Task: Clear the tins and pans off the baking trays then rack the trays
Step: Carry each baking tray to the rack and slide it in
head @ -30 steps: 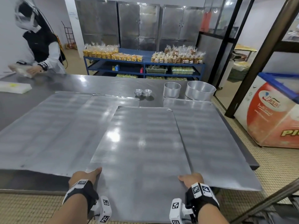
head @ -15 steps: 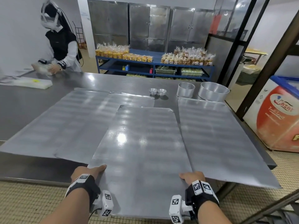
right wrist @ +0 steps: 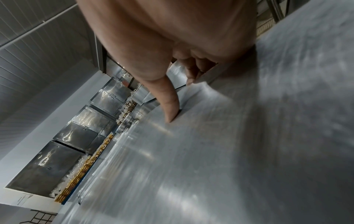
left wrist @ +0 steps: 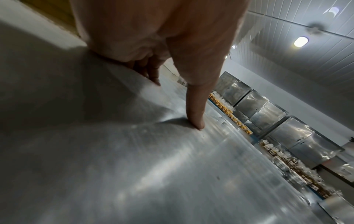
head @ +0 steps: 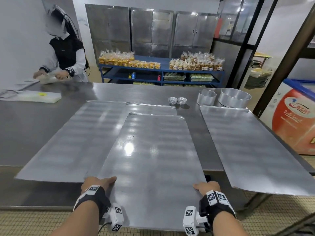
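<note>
A bare flat baking tray (head: 153, 159) lies lengthwise in front of me, its near end hanging past the steel table's (head: 42, 120) front edge. My left hand (head: 98, 183) pinches its near left edge and my right hand (head: 207, 186) its near right edge. In the left wrist view the thumb (left wrist: 197, 118) presses on top of the tray (left wrist: 172, 166) with the fingers (left wrist: 151, 72) curled under. The right wrist view shows the same grip, thumb (right wrist: 170, 106) on the tray (right wrist: 210, 151). Two small fluted tins (head: 177, 100) and two round pans (head: 206, 97) (head: 234, 99) stand on the table behind.
More bare trays lie left (head: 68, 138), behind (head: 151, 108) and right (head: 252, 147); the right one overhangs the table corner. A person (head: 66, 53) works at the far left by a white packet (head: 34, 97). A freezer chest (head: 296, 120) and dark rack post (head: 281, 74) stand right.
The held tray has slid toward me and left, opening a gap of bare table between it and the right tray. My view has backed away from the table.
</note>
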Demonstrator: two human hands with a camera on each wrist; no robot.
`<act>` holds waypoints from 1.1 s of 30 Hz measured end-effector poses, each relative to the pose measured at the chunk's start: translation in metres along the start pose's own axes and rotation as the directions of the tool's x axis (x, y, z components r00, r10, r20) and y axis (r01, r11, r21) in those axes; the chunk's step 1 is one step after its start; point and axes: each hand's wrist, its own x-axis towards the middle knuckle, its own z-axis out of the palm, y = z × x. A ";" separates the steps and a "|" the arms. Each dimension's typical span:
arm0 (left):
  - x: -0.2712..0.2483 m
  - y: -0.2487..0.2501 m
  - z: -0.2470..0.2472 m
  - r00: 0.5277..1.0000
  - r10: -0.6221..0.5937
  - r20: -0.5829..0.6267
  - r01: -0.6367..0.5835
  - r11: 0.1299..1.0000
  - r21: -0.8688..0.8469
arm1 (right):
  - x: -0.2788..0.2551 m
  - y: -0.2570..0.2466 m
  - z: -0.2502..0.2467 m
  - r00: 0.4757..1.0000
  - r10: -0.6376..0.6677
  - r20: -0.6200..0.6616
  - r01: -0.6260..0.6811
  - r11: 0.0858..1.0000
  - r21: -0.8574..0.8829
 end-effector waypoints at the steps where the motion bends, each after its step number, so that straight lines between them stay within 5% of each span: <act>1: 0.007 0.001 -0.003 1.000 0.004 0.009 -0.004 1.000 -0.001 | -0.002 -0.004 0.005 1.000 -0.003 -0.002 0.003 1.000 -0.001; 23: 0.108 0.066 0.001 0.999 0.009 -0.036 -0.004 0.988 0.156 | 0.058 -0.086 0.069 0.998 0.030 -0.046 -0.026 0.997 0.070; 33: 0.131 0.080 0.027 0.985 -0.138 -0.105 0.158 0.964 0.216 | 0.092 -0.087 0.088 0.999 0.031 -0.023 -0.031 1.000 0.007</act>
